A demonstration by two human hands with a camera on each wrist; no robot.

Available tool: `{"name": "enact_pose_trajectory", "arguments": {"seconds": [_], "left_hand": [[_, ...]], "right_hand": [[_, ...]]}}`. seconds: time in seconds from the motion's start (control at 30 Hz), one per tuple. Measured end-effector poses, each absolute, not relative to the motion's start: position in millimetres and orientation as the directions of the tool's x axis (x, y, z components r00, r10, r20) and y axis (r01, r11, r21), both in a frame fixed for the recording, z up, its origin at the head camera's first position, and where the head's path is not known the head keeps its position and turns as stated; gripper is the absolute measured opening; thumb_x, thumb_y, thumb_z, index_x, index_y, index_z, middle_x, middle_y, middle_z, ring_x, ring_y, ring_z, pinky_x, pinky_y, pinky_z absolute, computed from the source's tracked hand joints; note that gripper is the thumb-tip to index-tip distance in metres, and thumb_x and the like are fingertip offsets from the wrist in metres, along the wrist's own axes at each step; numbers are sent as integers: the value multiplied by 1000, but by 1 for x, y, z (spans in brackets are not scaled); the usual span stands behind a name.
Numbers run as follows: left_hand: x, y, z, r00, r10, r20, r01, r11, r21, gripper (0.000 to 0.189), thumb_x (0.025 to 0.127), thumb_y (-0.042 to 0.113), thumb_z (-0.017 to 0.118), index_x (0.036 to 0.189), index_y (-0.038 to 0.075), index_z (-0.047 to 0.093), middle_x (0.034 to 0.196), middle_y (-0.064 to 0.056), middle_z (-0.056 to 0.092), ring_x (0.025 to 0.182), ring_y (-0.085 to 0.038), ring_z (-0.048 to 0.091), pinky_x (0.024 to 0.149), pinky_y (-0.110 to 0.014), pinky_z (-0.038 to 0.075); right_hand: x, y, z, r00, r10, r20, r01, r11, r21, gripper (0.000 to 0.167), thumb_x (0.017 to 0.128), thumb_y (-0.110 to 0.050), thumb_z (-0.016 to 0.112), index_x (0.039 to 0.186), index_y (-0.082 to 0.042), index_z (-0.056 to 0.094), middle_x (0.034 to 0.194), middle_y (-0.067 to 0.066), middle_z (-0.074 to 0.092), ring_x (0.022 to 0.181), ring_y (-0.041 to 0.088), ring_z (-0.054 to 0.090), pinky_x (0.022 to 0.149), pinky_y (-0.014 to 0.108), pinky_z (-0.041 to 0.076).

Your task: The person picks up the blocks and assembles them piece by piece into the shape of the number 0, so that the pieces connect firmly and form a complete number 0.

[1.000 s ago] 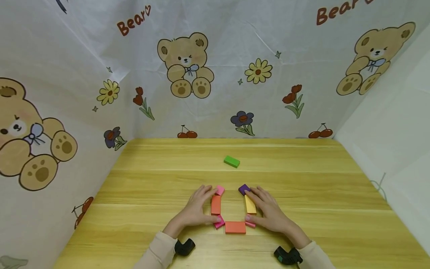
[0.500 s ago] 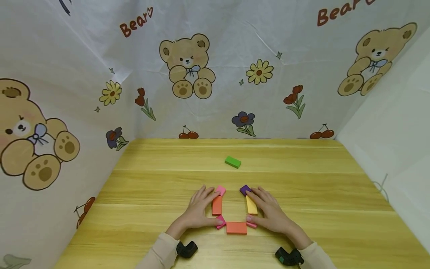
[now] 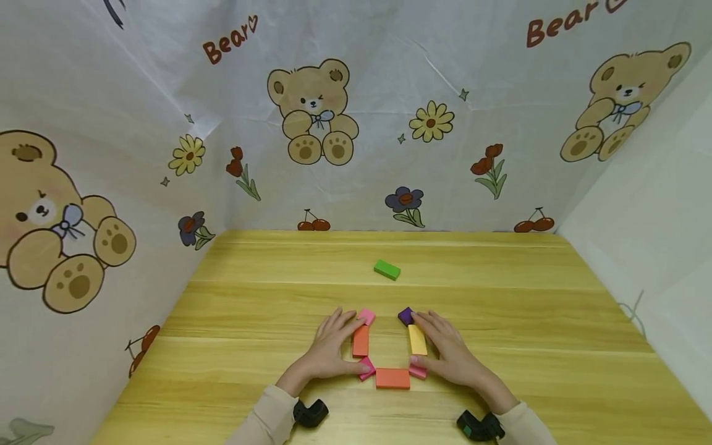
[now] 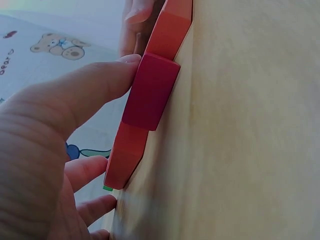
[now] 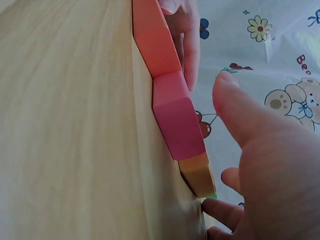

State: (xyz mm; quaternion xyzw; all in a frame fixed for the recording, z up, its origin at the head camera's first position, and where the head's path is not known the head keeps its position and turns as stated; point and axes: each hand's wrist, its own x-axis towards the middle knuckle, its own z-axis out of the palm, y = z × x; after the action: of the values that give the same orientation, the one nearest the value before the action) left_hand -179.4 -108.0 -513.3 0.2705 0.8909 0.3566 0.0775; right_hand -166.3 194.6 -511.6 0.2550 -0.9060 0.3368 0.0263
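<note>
Colored blocks form a U on the wooden table. My left hand [image 3: 328, 352] spans its left side, thumb touching a magenta block [image 4: 152, 92] and index finger at a pink block [image 3: 367, 316]. Between those two lies an orange block [image 3: 360, 342]. On the other side, my right hand [image 3: 450, 355] has its index finger at a purple block [image 3: 406, 316] and curves beside a yellow block [image 3: 417, 341]. Its thumb is raised just off a second pink block [image 5: 182, 125] in the right wrist view. Another orange block [image 3: 392, 379] joins the two near corners.
A green block [image 3: 387, 270] lies alone farther back on the wooden table [image 3: 267, 309]. Behind the table hangs a white bear-print cloth [image 3: 372, 74], and a white wall [image 3: 639, 228] stands at the right. Both wrists carry black devices.
The head view has shifted slightly. Both hands keep nearly the same place around the blocks. More of the near right pink block shows under the right thumb.
</note>
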Motion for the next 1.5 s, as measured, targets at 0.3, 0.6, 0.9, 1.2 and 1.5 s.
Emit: {"name": "enact_pose_trajectory", "arguments": {"seconds": [0.3, 0.6, 0.9, 1.2, 1.5], "left_hand": [[-179, -109, -514, -839, 541, 53, 430, 600, 675, 93, 76, 54, 76, 152, 18, 37, 159, -14, 27, 150, -42, 4, 115, -66, 4], [-178, -108, -511, -841, 539, 46, 423, 603, 677, 92, 76, 51, 78, 152, 18, 38, 159, -14, 27, 150, -42, 4, 115, -66, 4], [-179, -108, -516, -846, 532, 44, 422, 616, 665, 93, 75, 52, 78, 152, 19, 37, 159, -12, 27, 150, -40, 5, 116, -65, 4], [-180, -107, -514, -842, 537, 42, 425, 616, 663, 93, 76, 54, 77, 152, 20, 36, 160, -11, 26, 151, -38, 4, 116, -65, 4], [-181, -108, -513, -843, 537, 39, 425, 618, 661, 92, 76, 53, 77, 152, 19, 37, 159, -11, 27, 150, -40, 5, 116, -66, 5]], "right_hand": [[-188, 200, -494, -910, -380, 166, -385, 625, -679, 71, 94, -34, 65, 151, -5, 35, 143, 24, 49, 131, 44, 47, 105, 62, 38], [-270, 199, -468, -903, -340, 260, -428, 694, -579, 51, 92, -24, 68, 137, -4, 55, 123, 21, 63, 100, 36, 62, 83, 51, 52], [-324, 180, -468, -916, -391, 96, -370, 724, -582, 53, 91, -24, 69, 137, -2, 55, 123, 25, 58, 106, 41, 59, 90, 55, 49], [-341, 162, -474, -927, -375, 0, -320, 789, -525, 49, 88, -26, 73, 130, -5, 63, 113, 17, 66, 103, 33, 63, 87, 50, 49], [-341, 155, -475, -943, -331, -38, -267, 820, -506, 39, 87, -28, 73, 120, -7, 70, 107, 11, 70, 99, 29, 62, 85, 49, 40]]}}
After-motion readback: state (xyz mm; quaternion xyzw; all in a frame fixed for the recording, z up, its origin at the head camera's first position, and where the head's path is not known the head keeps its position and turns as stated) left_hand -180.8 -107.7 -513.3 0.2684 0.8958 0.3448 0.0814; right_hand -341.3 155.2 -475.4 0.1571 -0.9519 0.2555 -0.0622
